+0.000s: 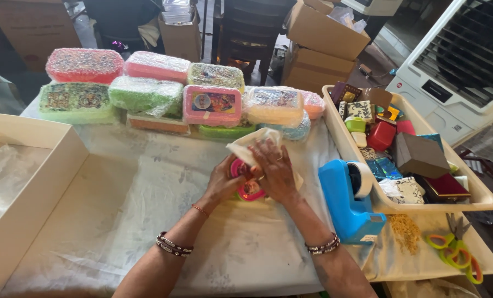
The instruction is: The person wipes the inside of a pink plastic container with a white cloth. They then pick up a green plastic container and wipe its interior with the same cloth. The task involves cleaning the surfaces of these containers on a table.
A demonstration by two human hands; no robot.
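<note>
Pink and round, a small container (250, 187) sits at mid-table between both hands, resting on the pale patterned tablecloth (147, 209). A sheet of white wrapping paper (253, 144) lies over its far side and folds up above the fingers. The left hand (223, 181) is curled against the container's left edge, fingers bent inward and touching it. The right hand (274, 170) lies on top, fingers spread and pressed flat on the paper and the container beneath. Both wrists carry dark beaded bracelets.

Just right of the right forearm stands a blue tape dispenser (348, 207) with a roll of clear tape mounted in it. Beside it, a cream plastic tray (481, 196) holds an assortment of small boxes in red, brown, maroon and patterned finishes. Near the table's right corner lie scissors (457, 251) with green and orange handles, close to a small heap of tan rubber bands (405, 230).

Along the far edge of the table sits a row of bubble-wrapped lunch boxes (210, 105), stacked in places, in pink, green, red and peach. An open white cardboard box (34, 193) occupies the left side; clear plastic film shows inside it. Brown cartons (324, 33) stand on the floor beyond the table, and a white appliance with a grille (462, 60) stands at upper right.
</note>
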